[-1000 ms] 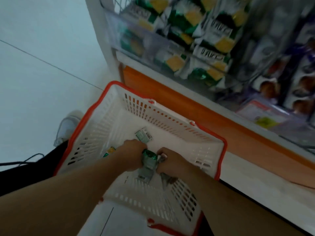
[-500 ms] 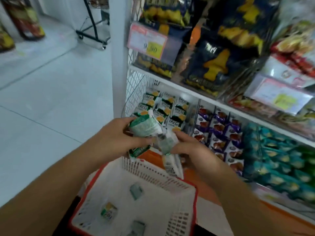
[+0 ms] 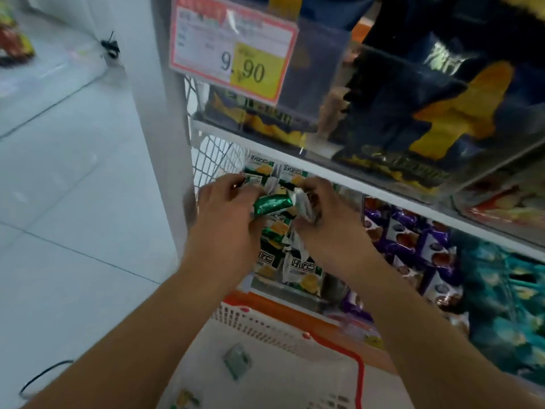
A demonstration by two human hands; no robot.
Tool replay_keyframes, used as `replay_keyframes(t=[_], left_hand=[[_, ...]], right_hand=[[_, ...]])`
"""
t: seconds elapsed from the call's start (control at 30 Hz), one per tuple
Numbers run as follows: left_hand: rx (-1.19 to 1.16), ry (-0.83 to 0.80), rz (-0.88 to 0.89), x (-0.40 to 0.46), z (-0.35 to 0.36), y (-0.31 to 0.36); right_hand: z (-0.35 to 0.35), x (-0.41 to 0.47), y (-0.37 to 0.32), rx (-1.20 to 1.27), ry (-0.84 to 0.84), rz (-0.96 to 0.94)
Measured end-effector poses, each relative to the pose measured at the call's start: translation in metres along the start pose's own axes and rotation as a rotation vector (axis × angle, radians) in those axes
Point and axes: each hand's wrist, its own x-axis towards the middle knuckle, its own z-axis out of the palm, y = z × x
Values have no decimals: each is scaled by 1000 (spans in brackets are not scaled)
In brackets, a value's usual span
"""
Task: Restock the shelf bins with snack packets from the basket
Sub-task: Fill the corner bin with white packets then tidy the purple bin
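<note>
Shop shelf (image 3: 339,175) w/ green packet bin (image 3: 283,287), L hand (image 3: 227,208) & R hand (image 3: 327,214) fingers clamped on packets (image 3: 272,203) at bin, basket (image 3: 358,367) below w/ loose packet (image 3: 237,361)

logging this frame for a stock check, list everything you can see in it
held packets: a few, green and silver, between both hands at the bin
binned packets: many, green-white-yellow, lower shelf bin
basket: one, white with red rim, below the hands
loose packets: at least two, inside the basket
price tag: one, red border, yellow patch, upper shelf
dark bags: several, navy and yellow, upper shelf
purple packets: many, next bin
left hand: grips packets
right hand: grips packets
</note>
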Motion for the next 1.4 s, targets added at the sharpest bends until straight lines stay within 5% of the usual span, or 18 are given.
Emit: replay_keyframes(t=[0.27, 0.83, 1.23, 1.4], left_hand=[[132, -177, -76, 1, 23, -13], [14, -97, 32, -8, -4, -15], [-184, 43, -116, -8, -18, -10], [-205, 55, -104, -15, -21, -8]], right_hand=[[26, 21, 4, -348, -16, 18], [-1, 3, -4, -14, 32, -81], [10, -6, -11, 5, -385, 89], [39, -14, -12, 121, -221, 183]])
